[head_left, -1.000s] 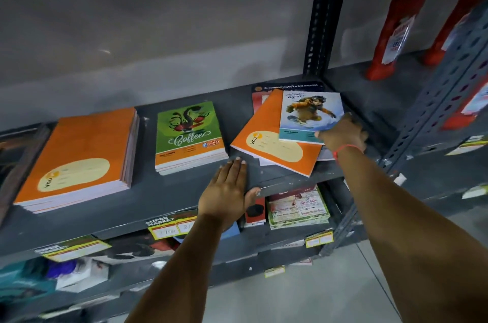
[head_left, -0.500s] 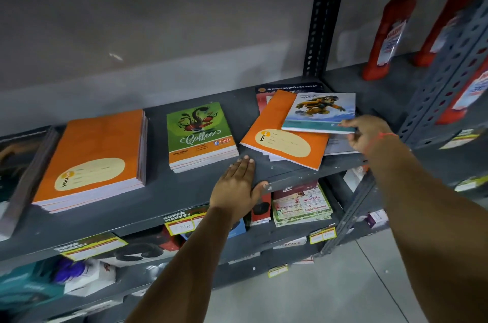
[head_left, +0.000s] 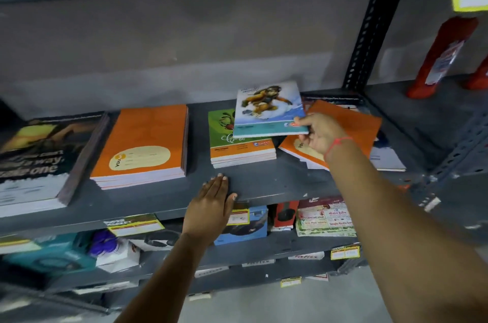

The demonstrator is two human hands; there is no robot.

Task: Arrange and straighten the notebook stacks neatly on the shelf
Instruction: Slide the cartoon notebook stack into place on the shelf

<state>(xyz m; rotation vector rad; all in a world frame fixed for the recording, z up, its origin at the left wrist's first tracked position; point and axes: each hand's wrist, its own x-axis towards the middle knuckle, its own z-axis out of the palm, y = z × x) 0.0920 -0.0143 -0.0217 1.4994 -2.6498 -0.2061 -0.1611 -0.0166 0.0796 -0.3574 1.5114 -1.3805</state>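
Four notebook stacks are lying along the grey shelf (head_left: pixel 264 183): dark (head_left: pixel 39 159), orange (head_left: pixel 142 146), green (head_left: pixel 237 148), then a skewed orange pile (head_left: pixel 351 124) far right.

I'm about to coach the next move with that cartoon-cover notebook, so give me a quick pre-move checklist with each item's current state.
1. Grip: right hand pinches the cartoon notebook at its lower right corner: ok, though a corner hold only.
2. Notebook off the shelf: it is lifted and tilted, overlapping the green Coffee stack: ok.
3. Where it belongs: no matching cartoon stack visible: cannot tell.
4. Left hand out of the way: flat on the shelf edge, empty: ok.
5. Rightmost orange pile: skewed, with loose notebooks beneath: not ok.
6. Orange stack and dark stack: fairly squared: ok.
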